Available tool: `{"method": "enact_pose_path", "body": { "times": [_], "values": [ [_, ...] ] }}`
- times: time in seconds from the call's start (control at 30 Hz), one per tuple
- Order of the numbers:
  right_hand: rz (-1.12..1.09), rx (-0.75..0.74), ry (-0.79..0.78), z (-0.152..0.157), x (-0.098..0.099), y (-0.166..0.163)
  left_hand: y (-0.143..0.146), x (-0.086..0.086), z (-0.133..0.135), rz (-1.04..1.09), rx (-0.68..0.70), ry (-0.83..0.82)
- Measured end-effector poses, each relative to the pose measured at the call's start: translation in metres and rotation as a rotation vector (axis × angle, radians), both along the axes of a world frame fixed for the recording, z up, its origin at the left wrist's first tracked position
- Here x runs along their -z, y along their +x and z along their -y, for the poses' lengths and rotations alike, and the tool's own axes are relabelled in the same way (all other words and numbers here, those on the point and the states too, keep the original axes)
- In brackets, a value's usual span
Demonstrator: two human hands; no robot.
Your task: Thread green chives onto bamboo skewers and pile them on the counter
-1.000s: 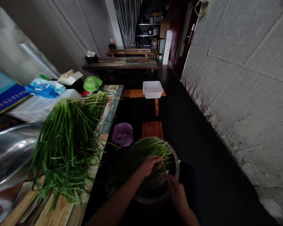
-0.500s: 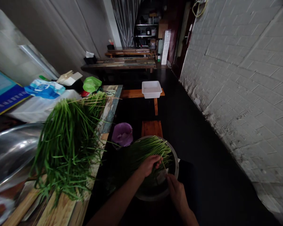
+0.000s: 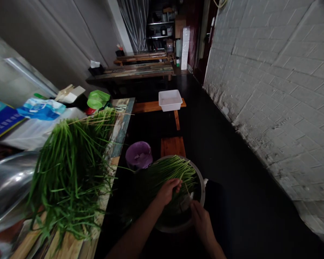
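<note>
Over a wide metal basin (image 3: 202,187), my right hand (image 3: 203,217) pinches the lower end of a thin bamboo skewer (image 3: 188,189). The skewer slants up toward my left hand (image 3: 169,190), whose fingers are closed at the pale ends of the garlic chives; whatever sits between them is too small to make out. Loose chives (image 3: 175,168) fill the basin, pale stems to the right, the dark leaf side in shadow. A pale flat piece (image 3: 185,204) lies between my hands. On the table at left, a heap of chives (image 3: 72,158) has several skewers (image 3: 102,120) across its stem ends.
A purple-lined bin (image 3: 129,156) stands between table and basin. Beyond the basin are a wooden stool (image 3: 172,145) and a bench (image 3: 145,107) bearing a white tub (image 3: 170,105). A large steel bowl (image 3: 10,176) sits far left. A brick wall (image 3: 280,90) runs along the right.
The view has shifted slightly, so the table and its chives appear farther left. Both hands keep nearly the same place over the basin, with the skewer still in my right hand.
</note>
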State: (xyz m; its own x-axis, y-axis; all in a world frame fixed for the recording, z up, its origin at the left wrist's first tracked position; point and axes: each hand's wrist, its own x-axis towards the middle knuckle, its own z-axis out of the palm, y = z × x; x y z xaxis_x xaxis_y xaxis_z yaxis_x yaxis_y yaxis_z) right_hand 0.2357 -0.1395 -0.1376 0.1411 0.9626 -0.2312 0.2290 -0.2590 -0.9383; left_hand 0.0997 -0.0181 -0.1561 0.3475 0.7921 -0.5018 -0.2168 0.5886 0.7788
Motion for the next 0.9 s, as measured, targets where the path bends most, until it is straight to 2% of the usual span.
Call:
{"method": "enact_pose_path", "body": {
  "times": [0.4, 0.57, 0.9],
  "values": [
    [0.036, -0.039, 0.064, -0.010, -0.011, -0.002, 0.008, -0.014, 0.000, 0.060, 0.054, -0.062],
    [0.039, -0.015, 0.076, -0.007, -0.008, -0.001, 0.008, -0.012, -0.001, 0.096, 0.035, -0.168],
    [0.027, -0.022, 0.068, -0.003, -0.006, -0.001, 0.006, -0.012, 0.003, 0.077, 0.040, -0.146]
  ]
}}
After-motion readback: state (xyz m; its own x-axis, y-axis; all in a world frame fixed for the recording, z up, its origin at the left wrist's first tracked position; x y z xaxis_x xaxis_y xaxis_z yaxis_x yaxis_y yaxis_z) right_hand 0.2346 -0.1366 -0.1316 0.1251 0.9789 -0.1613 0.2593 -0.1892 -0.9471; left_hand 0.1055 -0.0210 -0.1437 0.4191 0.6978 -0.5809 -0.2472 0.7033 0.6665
